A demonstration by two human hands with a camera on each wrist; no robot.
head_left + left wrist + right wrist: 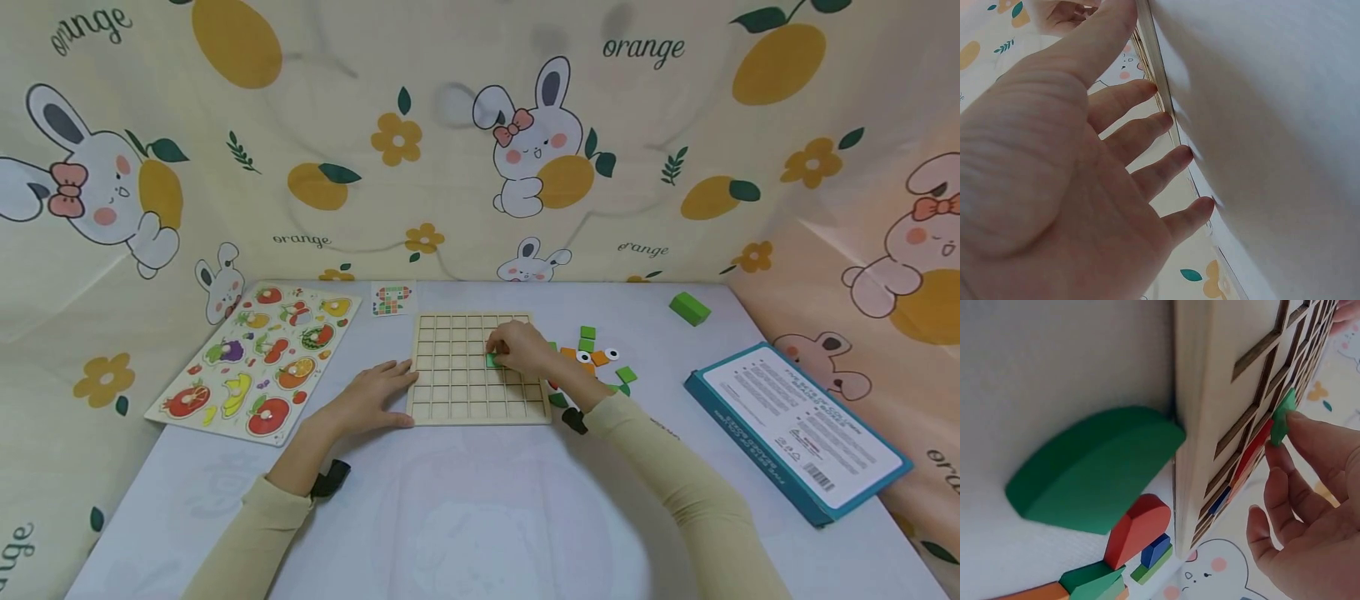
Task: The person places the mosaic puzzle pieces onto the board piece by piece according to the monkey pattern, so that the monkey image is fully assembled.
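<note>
A wooden grid board [450, 412] lies flat on the white table. My left hand [372, 398] rests at its left edge, fingers spread; in the left wrist view the fingertips of that hand [1085, 181] touch the board's side. Over the board's right half, my right hand [521, 348] pinches a green piece [491, 360]. The right wrist view shows this green piece [1282, 417] between thumb and fingertip of the right hand [1316, 494], with a red piece [1254, 450] and a blue piece [1219, 500] in the grid nearby.
Loose coloured pieces [627, 374] lie right of the board, partly behind the right arm. A fruit puzzle board [255, 367] is at the left, a small pattern card [392, 300] behind the grid. A green block [689, 308] and a blue-edged box [802, 429] stand at the right.
</note>
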